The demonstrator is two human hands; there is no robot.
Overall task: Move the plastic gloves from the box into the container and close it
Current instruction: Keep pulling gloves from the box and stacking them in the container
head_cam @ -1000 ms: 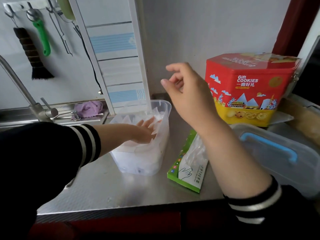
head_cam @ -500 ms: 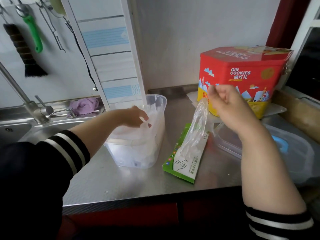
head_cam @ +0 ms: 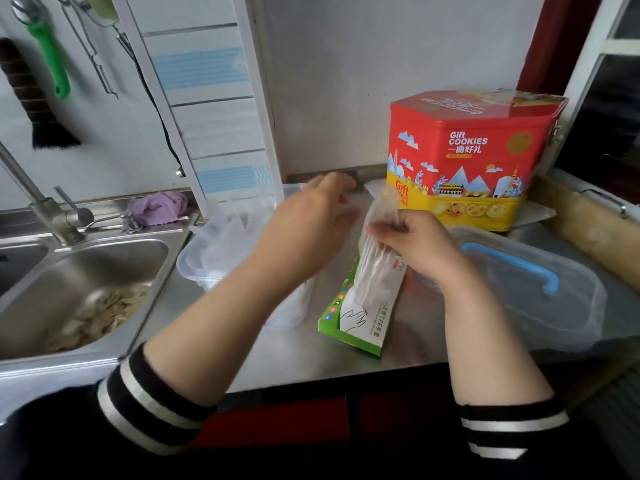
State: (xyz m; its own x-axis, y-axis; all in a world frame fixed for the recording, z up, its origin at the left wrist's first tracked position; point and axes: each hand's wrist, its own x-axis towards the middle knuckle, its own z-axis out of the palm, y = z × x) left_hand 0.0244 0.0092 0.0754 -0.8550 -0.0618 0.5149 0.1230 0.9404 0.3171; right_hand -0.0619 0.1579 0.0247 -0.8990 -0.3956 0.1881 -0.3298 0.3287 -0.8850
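A: Beside the green glove box, head view, item one: right hand. Fingers pinch a clear plastic glove drawn up out of the box's slot; its lower end is not yet free of the box. Half a second ago this hand was held higher, nearer the cookie tin; it now sits lower, just above the box.

B: Item two, the left hand?

A: Left of the box, above the clear container. Fingers spread and relaxed, gripping nothing, somewhat blurred. A second ago it was pressed down inside the container; it has since lifted out and come across toward the glove.

B: Meaning for the task?

A: Judged: a handover or a two-handed pull is starting, one more glove bound for the container. Gloves already lie heaped in the container.

B: Item three, the lid?

A: Right of the box, flat on the counter, blue handle up, untouched. Closing is not yet done.
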